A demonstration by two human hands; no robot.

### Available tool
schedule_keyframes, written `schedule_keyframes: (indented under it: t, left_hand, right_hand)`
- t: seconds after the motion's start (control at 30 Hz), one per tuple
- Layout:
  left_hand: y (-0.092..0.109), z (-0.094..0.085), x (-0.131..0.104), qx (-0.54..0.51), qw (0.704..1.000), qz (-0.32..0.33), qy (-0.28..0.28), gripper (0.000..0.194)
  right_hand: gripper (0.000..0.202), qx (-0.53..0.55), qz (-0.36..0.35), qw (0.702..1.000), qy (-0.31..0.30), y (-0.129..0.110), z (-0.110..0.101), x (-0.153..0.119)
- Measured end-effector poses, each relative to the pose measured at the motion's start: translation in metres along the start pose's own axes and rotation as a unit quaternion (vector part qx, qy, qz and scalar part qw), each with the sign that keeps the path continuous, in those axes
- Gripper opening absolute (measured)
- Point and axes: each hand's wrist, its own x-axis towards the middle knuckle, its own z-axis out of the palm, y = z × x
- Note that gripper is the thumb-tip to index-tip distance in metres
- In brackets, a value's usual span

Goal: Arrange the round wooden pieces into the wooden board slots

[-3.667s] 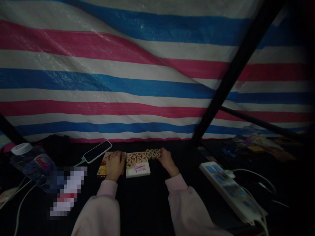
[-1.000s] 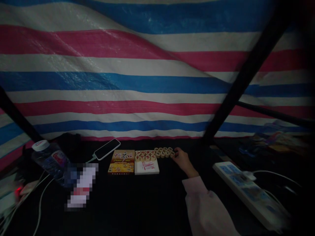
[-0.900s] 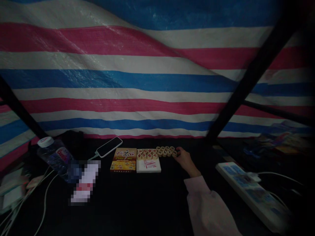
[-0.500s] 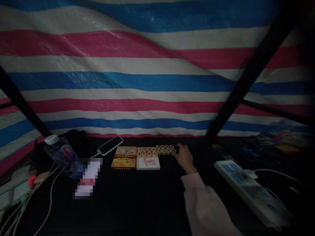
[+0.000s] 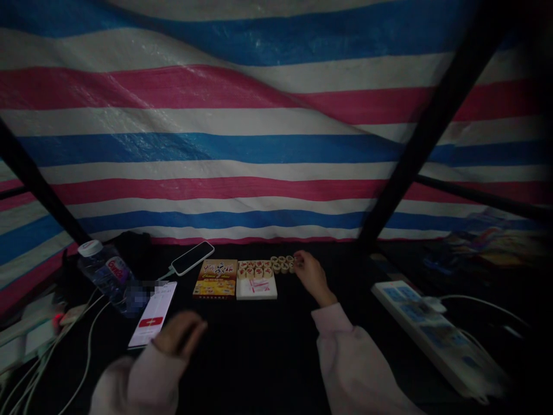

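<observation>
Nearest to me, at 8 o'clock from the white box (image 5: pixel 244 293), my left hand (image 5: pixel 175 330) is blurred, its fingers curled; if they pinch something, I cannot tell. The white box bears red-marked pieces (image 5: pixel 258 272) in its far part. The brown chess box (image 5: pixel 215 280) lies beside it, at 9 o'clock. At 3 o'clock, my right hand (image 5: pixel 311 276) has bent fingers at the dark-marked pieces (image 5: pixel 283 267), which are at 2 o'clock; whether I pinch one, I cannot tell.

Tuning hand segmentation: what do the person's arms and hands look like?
Loose, pale pink long sleeves, plain as far as the dim light shows, narrowing to cuffs at the wrists. Left hand and right hand are bare, without gloves; the left is blurred.
</observation>
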Motion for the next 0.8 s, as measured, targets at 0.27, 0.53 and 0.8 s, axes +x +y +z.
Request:
schedule_keyframes:
  t: [0.27, 0.53, 0.8]
  left_hand:
    - [-0.014, -0.053, 0.206, -0.041, 0.981, -0.119, 0.148, 0.017]
    - [0.011, 0.01, 0.247, -0.108, 0.992, -0.043, 0.05, 0.017]
    - [0.034, 0.028, 0.28, -0.11, 0.983, -0.064, 0.129, 0.022]
  right_hand:
    - [0.015, 0.061, -0.019, 0.997, 0.05, 0.005, 0.002, 0.0]
    - [0.027, 0.233, -0.049, 0.971, 0.002, -0.027, -0.009, -0.006]
    - [0.073, 0.288, -0.312, 0.766, -0.483, -0.177, -0.015, -0.122]
